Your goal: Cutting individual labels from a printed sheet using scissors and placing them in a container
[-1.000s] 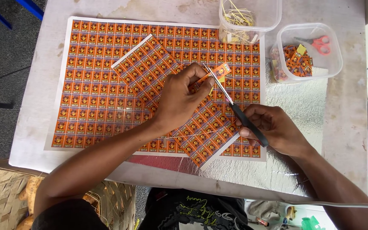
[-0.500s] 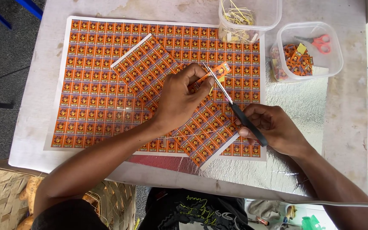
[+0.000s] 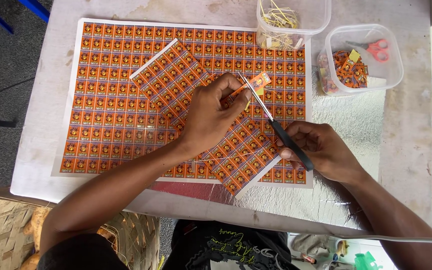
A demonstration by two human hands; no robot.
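My left hand (image 3: pixel 211 117) pinches a small orange label (image 3: pixel 257 81) at the top end of a long tilted strip sheet of orange labels (image 3: pixel 176 75). My right hand (image 3: pixel 321 150) grips black-handled scissors (image 3: pixel 276 125), whose blades reach up to that label next to my left fingertips. The tilted sheet lies across a large uncut sheet of the same orange labels (image 3: pixel 101 100) spread over the table.
A clear tub of yellow trimmings (image 3: pixel 288 22) stands at the top. Right of it, a second clear tub (image 3: pixel 363 60) holds cut orange labels and small red-handled scissors. Silvery foil sheet (image 3: pixel 346 120) covers the right side of the grey table (image 3: pixel 46 75).
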